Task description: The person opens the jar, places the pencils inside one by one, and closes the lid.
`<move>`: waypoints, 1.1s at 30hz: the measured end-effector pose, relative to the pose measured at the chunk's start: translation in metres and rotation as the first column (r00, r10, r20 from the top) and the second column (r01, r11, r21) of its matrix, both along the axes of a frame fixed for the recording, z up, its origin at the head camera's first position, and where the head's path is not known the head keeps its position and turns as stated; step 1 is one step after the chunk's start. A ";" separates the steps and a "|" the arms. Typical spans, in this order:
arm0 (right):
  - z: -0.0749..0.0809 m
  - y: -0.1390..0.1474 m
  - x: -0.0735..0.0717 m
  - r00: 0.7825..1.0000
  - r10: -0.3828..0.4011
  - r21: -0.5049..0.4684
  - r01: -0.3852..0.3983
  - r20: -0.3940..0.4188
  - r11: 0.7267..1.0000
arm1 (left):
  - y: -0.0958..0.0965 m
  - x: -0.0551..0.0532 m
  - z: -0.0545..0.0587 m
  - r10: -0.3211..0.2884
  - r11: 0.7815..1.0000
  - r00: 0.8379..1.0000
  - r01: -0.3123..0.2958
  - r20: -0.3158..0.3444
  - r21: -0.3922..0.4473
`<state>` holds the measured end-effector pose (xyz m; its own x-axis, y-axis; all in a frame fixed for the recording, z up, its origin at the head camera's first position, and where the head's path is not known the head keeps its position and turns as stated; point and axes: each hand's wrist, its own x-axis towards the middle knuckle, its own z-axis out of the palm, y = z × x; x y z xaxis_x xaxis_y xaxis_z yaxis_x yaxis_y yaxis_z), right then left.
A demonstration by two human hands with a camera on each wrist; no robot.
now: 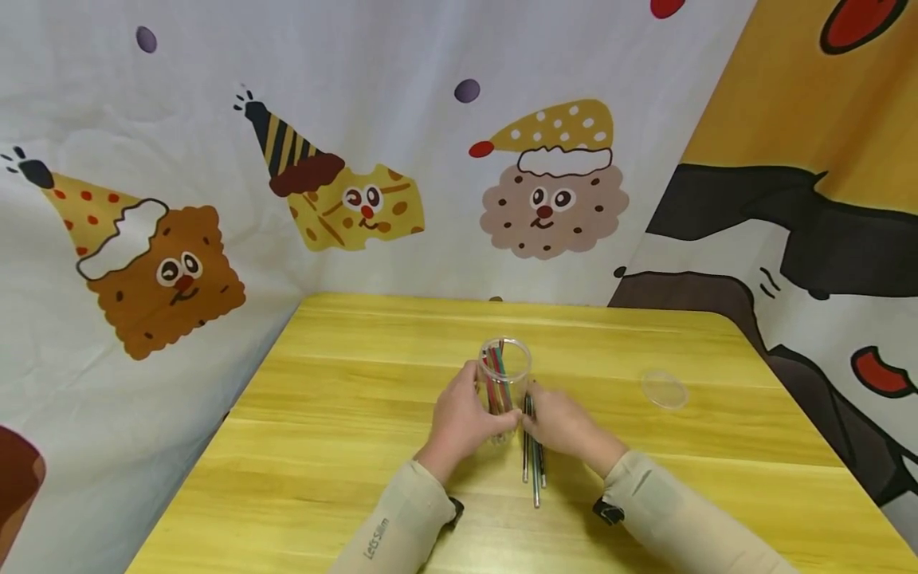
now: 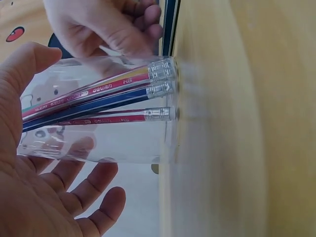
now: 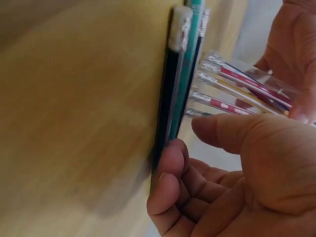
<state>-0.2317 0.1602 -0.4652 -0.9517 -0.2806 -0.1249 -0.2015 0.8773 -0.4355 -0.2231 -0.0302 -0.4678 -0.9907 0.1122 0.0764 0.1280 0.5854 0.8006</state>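
Observation:
A clear plastic jar (image 1: 518, 347) stands upright on the table, with several pencils (image 1: 496, 379) leaning inside, their eraser ends down. My left hand (image 1: 462, 416) grips its side, thumb across the near wall and fingers round the other; the left wrist view shows red and dark blue barrels (image 2: 94, 107) through the plastic. Just right of the jar, loose pencils (image 1: 535, 462) in dark and teal colours lie on the table, three eraser ends pointing toward me. My right hand (image 1: 562, 418) is at their far part, bent fingertips against them and thumb apart in the right wrist view.
A round clear lid (image 1: 664, 390) lies on the wooden table (image 1: 344, 446) to the right of my hands. Behind the table's far edge hangs a white cloth (image 1: 402, 72) printed with cartoon biscuits and cheese.

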 end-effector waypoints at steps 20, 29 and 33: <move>0.003 0.031 -0.011 0.991 -0.087 0.053 0.082 0.100 0.995 | -0.002 0.002 -0.001 -0.001 1.000 0.999 0.001 -0.032 -0.004; 0.003 0.041 -0.014 0.988 -0.062 0.028 0.058 0.140 0.998 | -0.001 0.002 -0.003 0.008 1.000 1.000 -0.008 -0.021 0.003; 0.007 0.044 -0.015 0.991 -0.064 -0.048 0.070 0.118 0.996 | 0.000 0.001 -0.002 0.015 1.000 1.000 -0.015 -0.017 -0.001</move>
<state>-0.2468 0.2047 -0.4582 -0.9485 -0.2253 -0.2229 -0.0880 0.8628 -0.4978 -0.2219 -0.0305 -0.4699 -0.9908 0.0978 0.0935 0.1333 0.5885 0.7974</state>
